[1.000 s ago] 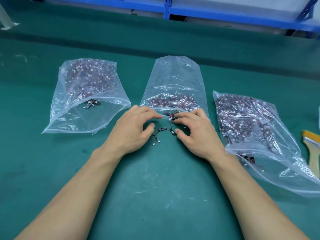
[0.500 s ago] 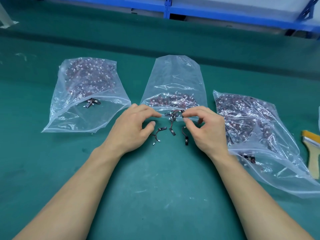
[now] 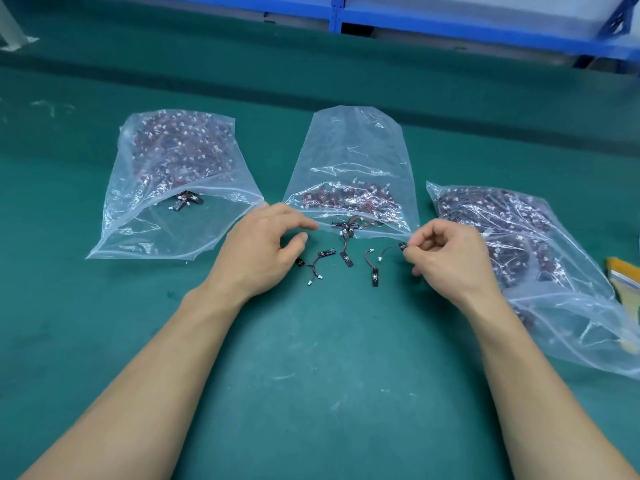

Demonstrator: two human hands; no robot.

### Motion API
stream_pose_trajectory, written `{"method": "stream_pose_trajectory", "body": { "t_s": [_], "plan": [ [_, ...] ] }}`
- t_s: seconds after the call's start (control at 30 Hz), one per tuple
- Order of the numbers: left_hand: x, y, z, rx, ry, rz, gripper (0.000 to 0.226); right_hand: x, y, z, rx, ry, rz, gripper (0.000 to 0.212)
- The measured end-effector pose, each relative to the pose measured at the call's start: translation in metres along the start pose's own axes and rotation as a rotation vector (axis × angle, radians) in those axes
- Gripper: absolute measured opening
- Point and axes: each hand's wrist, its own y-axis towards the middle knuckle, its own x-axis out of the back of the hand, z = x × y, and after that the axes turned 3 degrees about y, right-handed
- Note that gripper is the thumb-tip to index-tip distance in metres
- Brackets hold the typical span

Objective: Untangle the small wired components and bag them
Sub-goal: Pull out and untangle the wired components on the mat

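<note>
My right hand (image 3: 446, 258) pinches one wired component (image 3: 391, 250) at three o'clock of the loose components (image 3: 347, 259) on the table (image 3: 311, 358). My left hand (image 3: 263, 247) lies relaxed and empty at nine. A quick pull could snag a neighbour's wire and drag it along.

Green mat (image 3: 311, 393) free nearside — loose components (image 3: 375, 277) midway, bags (image 3: 353, 161) beyond

three bags (image 3: 166, 168) (image 3: 353, 150) (image 3: 540, 244) — two hands (image 3: 263, 251) (image 3: 446, 258) — one brush (image 3: 623, 282)
</note>
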Motion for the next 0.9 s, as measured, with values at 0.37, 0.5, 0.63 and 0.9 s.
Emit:
{"method": "stream_pose_trajectory", "body": {
  "t_s": [0.37, 0.5, 0.63, 0.9],
  "plan": [
    [0.001, 0.0, -0.002, 0.018, 0.019, 0.054, 0.013, 0.009, -0.007, 0.01, 0.148, -0.27, -0.049, 0.042],
    [0.004, 0.0, 0.001, 0.087, 0.013, 0.044, 0.019, -0.009, -0.019, 0.018, 0.334, -0.272, 0.029, 0.023],
    [0.007, -0.002, -0.001, 0.105, -0.008, 0.128, 0.026, -0.039, -0.03, 0.025, 0.567, -0.318, 0.169, 0.013],
    [0.011, -0.003, -0.001, 0.06, -0.047, 0.163, 0.029, -0.069, -0.021, 0.032, 0.567, -0.49, 0.196, 0.018]
  ]
}}
